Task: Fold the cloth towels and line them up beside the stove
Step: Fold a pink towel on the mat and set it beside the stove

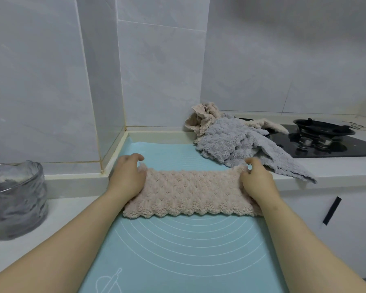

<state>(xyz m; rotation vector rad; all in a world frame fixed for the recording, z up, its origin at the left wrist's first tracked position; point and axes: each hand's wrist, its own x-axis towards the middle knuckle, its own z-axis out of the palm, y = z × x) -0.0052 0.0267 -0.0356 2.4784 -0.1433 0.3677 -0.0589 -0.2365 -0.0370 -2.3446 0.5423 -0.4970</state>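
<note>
A pink fluffy towel (190,193) lies folded into a long strip across the light blue mat (178,250). My left hand (128,176) grips its left end and my right hand (257,179) grips its right end, fingers curled at the far edge. Behind it a crumpled grey towel (237,144) lies heaped at the mat's far right corner, with one flap trailing toward the counter's front edge. A crumpled beige towel (203,119) sits behind the grey one, and part of it reaches onto the black stove (334,146).
A black burner grate (323,125) stands on the stove at the right. A grey textured glass container (13,199) sits on the white counter at the left. Tiled walls close the back and the left corner. A white cabinet front drops below the counter at the right.
</note>
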